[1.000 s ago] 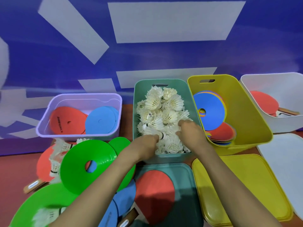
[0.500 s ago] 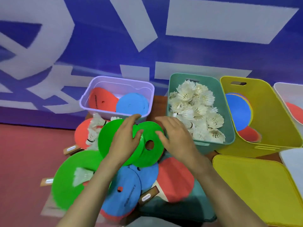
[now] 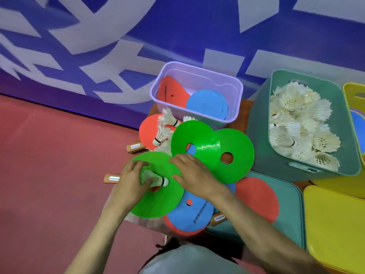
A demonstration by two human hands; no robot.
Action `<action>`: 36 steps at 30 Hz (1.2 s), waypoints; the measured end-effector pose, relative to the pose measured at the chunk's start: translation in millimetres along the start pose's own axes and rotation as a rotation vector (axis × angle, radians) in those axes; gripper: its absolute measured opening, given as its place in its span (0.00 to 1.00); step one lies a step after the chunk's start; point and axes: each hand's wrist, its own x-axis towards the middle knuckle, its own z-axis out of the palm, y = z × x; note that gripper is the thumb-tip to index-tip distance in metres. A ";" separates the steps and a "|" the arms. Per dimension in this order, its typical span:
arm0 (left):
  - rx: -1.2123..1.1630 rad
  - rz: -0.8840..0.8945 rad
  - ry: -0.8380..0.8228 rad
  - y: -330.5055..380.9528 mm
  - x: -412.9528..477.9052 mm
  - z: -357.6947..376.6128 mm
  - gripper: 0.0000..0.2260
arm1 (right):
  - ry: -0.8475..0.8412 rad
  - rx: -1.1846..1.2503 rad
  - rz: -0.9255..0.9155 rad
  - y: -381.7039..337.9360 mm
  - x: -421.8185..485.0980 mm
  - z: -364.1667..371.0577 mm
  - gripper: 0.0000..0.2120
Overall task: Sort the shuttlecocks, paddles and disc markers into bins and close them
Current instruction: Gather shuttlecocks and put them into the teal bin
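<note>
My left hand (image 3: 132, 180) grips a white shuttlecock (image 3: 158, 179) that lies on the nearest green disc marker (image 3: 158, 202). My right hand (image 3: 194, 175) rests beside it on the same disc, fingers spread and holding nothing. Two more green discs (image 3: 199, 139) overlap behind, above a blue disc (image 3: 191, 212). Loose shuttlecocks (image 3: 164, 133) lie on a red paddle (image 3: 147, 131). Another red paddle (image 3: 258, 198) lies on the teal lid (image 3: 292, 214). The teal bin (image 3: 260, 145) holds several shuttlecocks (image 3: 296, 123). The purple bin (image 3: 197, 67) holds red and blue discs.
A yellow bin (image 3: 353, 91) shows at the right edge, with its yellow lid (image 3: 335, 224) flat in front of it. A blue and white wall runs behind the bins. Red floor stretches to the left of the pile.
Both hands left the teal bin and moved left to the disc pile. My left hand took hold of the shuttlecock on the near green disc. The view swung left and down.
</note>
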 end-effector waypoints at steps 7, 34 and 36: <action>-0.113 -0.183 -0.035 -4.5 -0.6 14.0 0.19 | 0.283 -0.046 0.076 -3.0 62.8 2.3 0.21; -0.561 0.203 0.424 79.6 -1.3 -3.8 0.12 | 0.874 0.352 0.155 24.8 27.0 -37.5 0.06; -0.611 0.263 0.419 97.7 4.0 2.0 0.12 | 0.988 0.292 0.177 35.5 2.0 -52.6 0.06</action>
